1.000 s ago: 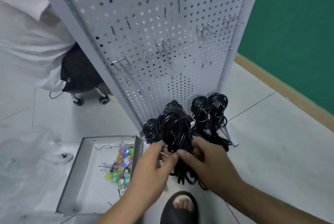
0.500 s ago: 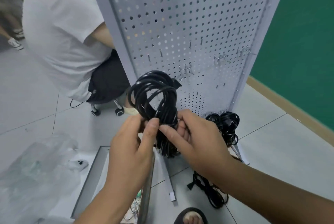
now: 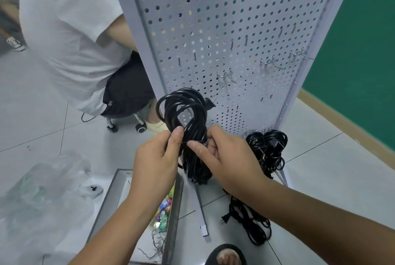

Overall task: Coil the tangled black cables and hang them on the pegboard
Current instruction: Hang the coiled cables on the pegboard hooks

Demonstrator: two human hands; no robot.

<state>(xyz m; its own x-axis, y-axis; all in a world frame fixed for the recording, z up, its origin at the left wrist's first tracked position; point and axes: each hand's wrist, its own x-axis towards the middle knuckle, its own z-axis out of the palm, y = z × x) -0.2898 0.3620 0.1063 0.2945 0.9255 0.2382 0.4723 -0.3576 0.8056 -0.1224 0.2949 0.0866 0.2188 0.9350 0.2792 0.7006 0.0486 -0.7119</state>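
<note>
Pinching the coiled black cable [image 3: 183,112] at its waist, the left hand [image 3: 156,157] and the right hand [image 3: 230,160] meet in front of the lower part of the pegboard [image 3: 224,18]. Both hands have their fingers curled onto the bundle, with the left thumb on its front and the right forefinger just beside it. The coil's upper loop stands above the hands, with a plug [image 3: 210,103] jutting from its upper right. Its lower strands hang down between the wrists.

Whether a tie runs round the waist is too fine to make out, and the right palm hides the bundle's right side. Two more coils [image 3: 267,147] hang low on the board near its right foot. A loose cable [image 3: 250,219] lies on the floor [image 3: 320,179], partly covered by the right forearm.

Bare hooks [image 3: 227,74] stick out of the board above and to the right of the held coil. A tray [image 3: 172,211] has its rim close under the left forearm. A seated person [image 3: 64,40] is beyond the board's left edge, and open tiles stretch to its right. A sandalled foot [image 3: 227,257] is cut off at the bottom.
</note>
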